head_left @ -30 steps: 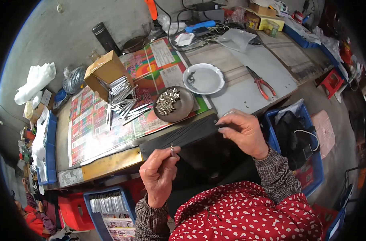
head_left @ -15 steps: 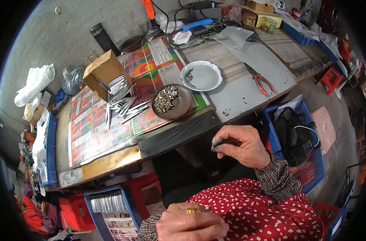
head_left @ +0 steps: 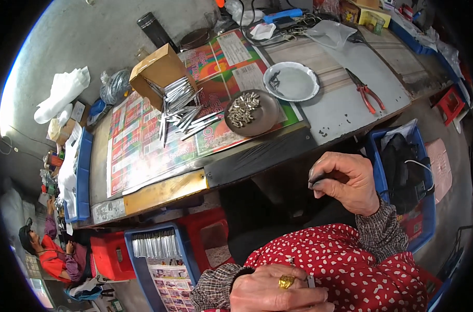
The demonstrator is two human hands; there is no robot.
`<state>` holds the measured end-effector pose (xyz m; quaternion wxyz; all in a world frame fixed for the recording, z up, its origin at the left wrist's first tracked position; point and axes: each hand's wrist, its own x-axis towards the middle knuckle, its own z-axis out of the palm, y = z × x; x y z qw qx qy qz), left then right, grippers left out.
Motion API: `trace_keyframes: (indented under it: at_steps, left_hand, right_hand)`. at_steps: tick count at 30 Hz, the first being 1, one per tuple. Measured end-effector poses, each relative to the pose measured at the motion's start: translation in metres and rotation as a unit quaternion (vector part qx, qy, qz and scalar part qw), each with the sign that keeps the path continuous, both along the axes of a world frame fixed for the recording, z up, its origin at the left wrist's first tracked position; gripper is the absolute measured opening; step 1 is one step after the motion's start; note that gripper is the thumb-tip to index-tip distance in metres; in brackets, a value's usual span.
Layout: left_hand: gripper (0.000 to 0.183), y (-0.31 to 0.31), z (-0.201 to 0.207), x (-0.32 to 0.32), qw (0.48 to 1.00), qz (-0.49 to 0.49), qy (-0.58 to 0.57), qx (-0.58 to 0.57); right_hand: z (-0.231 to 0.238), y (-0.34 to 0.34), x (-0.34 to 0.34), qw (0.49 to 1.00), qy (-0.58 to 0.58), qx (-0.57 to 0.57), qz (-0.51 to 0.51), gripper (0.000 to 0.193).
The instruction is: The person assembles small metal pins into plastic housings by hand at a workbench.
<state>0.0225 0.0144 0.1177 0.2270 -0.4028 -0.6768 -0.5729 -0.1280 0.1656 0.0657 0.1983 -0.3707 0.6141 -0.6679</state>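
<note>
My right hand is raised in front of the bench edge, thumb and fingertips pinched together. The fingertips look dark, and whatever is between them is too small to make out. Low over my lap, my left hand, wearing a gold ring, is curled closed. A slim silver piece pokes out between its fingers; the rest is hidden. On the bench ahead, a brown dish carries short metal tubes. Beside it a white-rimmed bowl holds a few small dark pieces.
Long silver sticks spill from a cardboard box. Red-handled pliers lie on the grey bench top. Blue crates stand at my right and left, near a red stool. Another person sits at far left.
The whole view has swung left, so the bench and its things sit farther right in the picture. Both hands keep nearly the same pose, the right one still pinched.
</note>
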Motion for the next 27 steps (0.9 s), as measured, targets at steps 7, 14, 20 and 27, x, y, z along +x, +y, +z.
trace_keyframes:
  at_steps: [7,14,20,27]
  left_hand:
    - [0.012,0.009,-0.003,-0.003,0.995,0.079,0.041,0.043]
    - [0.011,0.006,-0.002,-0.004,0.998,0.052,0.028,0.013]
    - [0.010,0.022,-0.013,-0.001,0.984,0.117,0.051,0.124]
    - [0.009,0.018,-0.011,-0.006,0.985,0.091,0.045,0.136]
  right_hand:
    - [0.000,-0.003,0.001,1.000,-0.005,-0.008,0.007,0.009]
    - [-0.005,-0.007,0.001,0.999,-0.023,-0.021,0.028,0.009]
    - [-0.002,-0.009,0.003,0.998,-0.043,-0.008,0.041,0.008]
    - [-0.003,-0.010,0.004,0.998,-0.049,-0.004,0.035,0.008]
